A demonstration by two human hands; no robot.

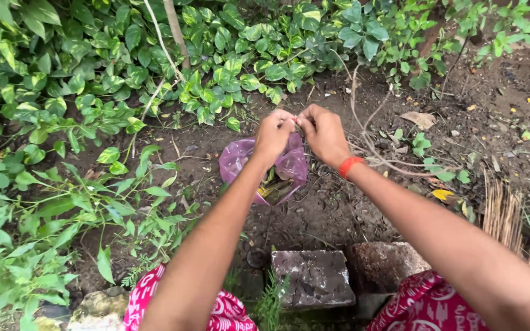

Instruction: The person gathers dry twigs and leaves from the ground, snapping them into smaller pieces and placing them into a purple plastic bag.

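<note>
Over bare soil, both hands — left hand (272, 133), right hand (323, 132) — pinch an upright pink bag (277, 168) by its top.

Daylight around me is soft and even, slightly dim, with no hard shadows and no glare. My forearms bulge at the lower edge from wide-angle distortion. Focus holds across the soil (332, 208); corners soften slightly.

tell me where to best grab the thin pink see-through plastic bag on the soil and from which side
Judging by its pose, grip the gathered mouth at the top of the thin pink see-through plastic bag, coming from above. Both the left hand and right hand already pinch there; the film bunches into a firm neck, while the slack body sags with contents.
</note>
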